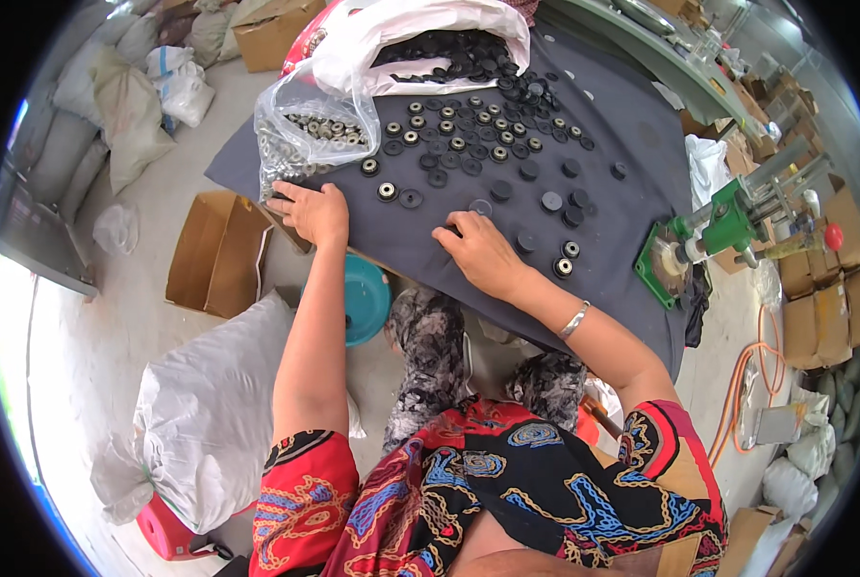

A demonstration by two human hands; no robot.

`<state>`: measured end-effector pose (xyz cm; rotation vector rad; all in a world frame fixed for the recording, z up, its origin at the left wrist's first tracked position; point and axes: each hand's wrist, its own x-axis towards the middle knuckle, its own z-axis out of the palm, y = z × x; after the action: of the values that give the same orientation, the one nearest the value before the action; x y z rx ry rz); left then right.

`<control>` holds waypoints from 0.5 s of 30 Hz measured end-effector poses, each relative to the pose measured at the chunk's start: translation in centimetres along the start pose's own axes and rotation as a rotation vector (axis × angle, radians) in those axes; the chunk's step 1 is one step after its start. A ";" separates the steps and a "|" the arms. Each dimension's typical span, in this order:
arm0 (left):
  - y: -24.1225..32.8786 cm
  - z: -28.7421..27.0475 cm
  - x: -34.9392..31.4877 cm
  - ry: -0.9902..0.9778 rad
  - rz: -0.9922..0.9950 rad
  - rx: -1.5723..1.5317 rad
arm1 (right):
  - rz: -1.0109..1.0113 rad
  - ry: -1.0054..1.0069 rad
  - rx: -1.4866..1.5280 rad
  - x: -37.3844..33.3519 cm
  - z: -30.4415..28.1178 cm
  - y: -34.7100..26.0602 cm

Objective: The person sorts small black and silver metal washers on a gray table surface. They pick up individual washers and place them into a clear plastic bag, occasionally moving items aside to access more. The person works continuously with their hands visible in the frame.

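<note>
My left hand rests at the lower edge of a clear plastic bag full of small metal bearings. Its fingers are spread, and the tips are partly hidden against the bag. On the dark cloth, my right hand is closed, fingers curled down by the near edge. Something dark shows under its fingertips, too covered to name. Just beyond it lies a black disc. Black round plastic pieces are scattered over the cloth, several with a metal bearing in the middle, such as one wheel.
A white sack spills black pieces at the table's far side. On the right edge stands a green hand press with a red knob. Below left are a cardboard box, a teal basin and a stuffed white sack.
</note>
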<state>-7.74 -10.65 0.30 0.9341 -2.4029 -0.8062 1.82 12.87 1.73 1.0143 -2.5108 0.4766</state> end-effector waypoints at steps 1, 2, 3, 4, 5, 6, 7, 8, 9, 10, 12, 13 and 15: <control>0.0 0.1 0.0 0.004 0.003 -0.002 | 0.005 -0.006 -0.004 -0.1 -0.1 0.1; 0.0 0.1 0.1 0.008 0.005 -0.005 | 0.010 -0.013 -0.007 -0.2 -0.2 0.1; -0.1 0.1 0.0 0.011 0.011 -0.009 | 0.015 -0.004 0.009 -0.1 -0.3 -0.1; -0.1 0.1 0.0 0.014 0.017 -0.013 | 0.019 0.005 0.025 0.0 -0.4 -0.3; -0.1 0.0 0.0 0.017 0.022 -0.017 | 0.023 0.014 0.041 0.1 -0.5 -0.5; -0.1 0.0 0.0 0.012 0.020 -0.016 | 0.037 0.041 0.045 0.1 -0.5 -0.5; 0.0 0.0 0.0 0.006 0.017 -0.015 | 0.050 0.069 0.049 0.1 -0.5 -0.4; 0.1 0.0 -0.1 0.000 0.015 -0.015 | 0.063 0.097 0.052 0.2 -0.5 -0.4; 0.0 0.0 0.0 0.000 0.010 -0.008 | 0.063 0.061 0.064 0.3 -0.6 -0.4; -0.1 0.0 0.1 0.000 0.004 -0.001 | 0.061 0.025 0.077 0.6 -0.8 -0.5; -0.2 -0.1 0.2 0.003 0.001 -0.002 | 0.057 -0.019 0.088 0.8 -0.6 -0.1; 0.0 -0.2 0.2 -0.005 0.002 -0.005 | 0.054 -0.027 0.088 0.9 -0.3 0.3; 0.1 -0.3 0.0 -0.022 0.000 -0.014 | 0.065 -0.045 0.106 1.0 -0.2 0.6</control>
<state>-7.64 -10.73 0.55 0.9247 -2.4129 -0.8358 0.72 12.77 2.29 0.9940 -2.5887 0.6193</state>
